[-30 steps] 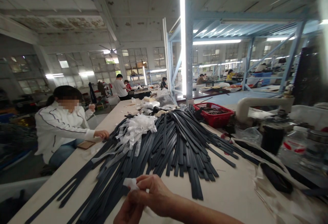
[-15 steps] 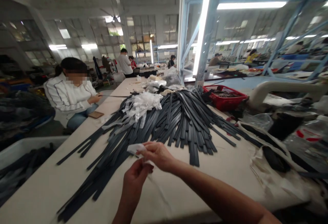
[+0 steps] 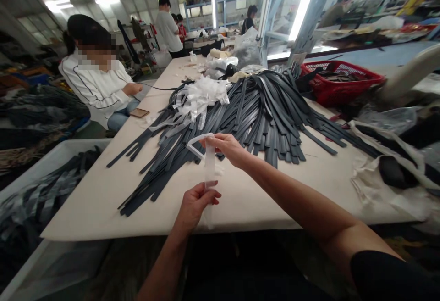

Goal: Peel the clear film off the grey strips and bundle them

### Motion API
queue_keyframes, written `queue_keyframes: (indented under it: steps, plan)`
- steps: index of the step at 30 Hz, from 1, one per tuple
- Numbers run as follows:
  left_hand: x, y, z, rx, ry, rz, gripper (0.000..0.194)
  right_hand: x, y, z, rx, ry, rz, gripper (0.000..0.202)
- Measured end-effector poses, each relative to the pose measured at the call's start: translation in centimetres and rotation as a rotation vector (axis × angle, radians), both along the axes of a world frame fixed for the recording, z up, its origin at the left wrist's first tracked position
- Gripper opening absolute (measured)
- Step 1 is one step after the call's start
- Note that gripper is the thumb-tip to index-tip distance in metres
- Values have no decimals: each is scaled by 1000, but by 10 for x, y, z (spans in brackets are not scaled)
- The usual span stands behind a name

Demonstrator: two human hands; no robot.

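A translucent white strip [image 3: 210, 165] hangs upright between my hands, above the near part of the pale table [image 3: 254, 200]. At its upper end, my right hand [image 3: 225, 147] pinches it, and a folded piece sticks out to the left there. My left hand [image 3: 197, 202] grips the strip lower down between thumb and fingers, and its end dangles below. Beyond my hands, many dark flat strips [image 3: 254, 113] lie fanned out in a large pile. A heap of crumpled white strips [image 3: 202, 97] rests on the left part of that pile.
A red basket [image 3: 337, 85] stands at the back right, near cloth and plastic bags. At the left, a seated person [image 3: 99, 76] holds a dark strip beside a phone [image 3: 139, 113] on the table edge. A white bin [image 3: 103, 143] with strips stands at the lower left.
The view has tipped downward. My hands have moved apart, my right hand above my left, and the white strip that was bunched between them is now stretched out lengthwise.
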State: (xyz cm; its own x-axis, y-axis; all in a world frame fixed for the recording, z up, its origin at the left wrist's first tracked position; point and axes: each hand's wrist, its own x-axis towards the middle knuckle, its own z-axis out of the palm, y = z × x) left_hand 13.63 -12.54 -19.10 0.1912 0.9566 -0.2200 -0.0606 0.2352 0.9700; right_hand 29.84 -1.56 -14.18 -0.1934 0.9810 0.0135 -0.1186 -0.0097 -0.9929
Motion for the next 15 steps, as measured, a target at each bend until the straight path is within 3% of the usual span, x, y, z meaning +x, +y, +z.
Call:
queue_keyframes:
  steps: [5,11,15]
  plan:
    - [-10,-22,-18,8,-50,10,54,1,1,-1,-5,26,5,29]
    - [-11,-38,-43,-13,-105,333,57,-8,-10,-4,2,83,71,42]
    - [-20,-42,-39,18,118,250,52,-19,-20,5,13,104,151,43]
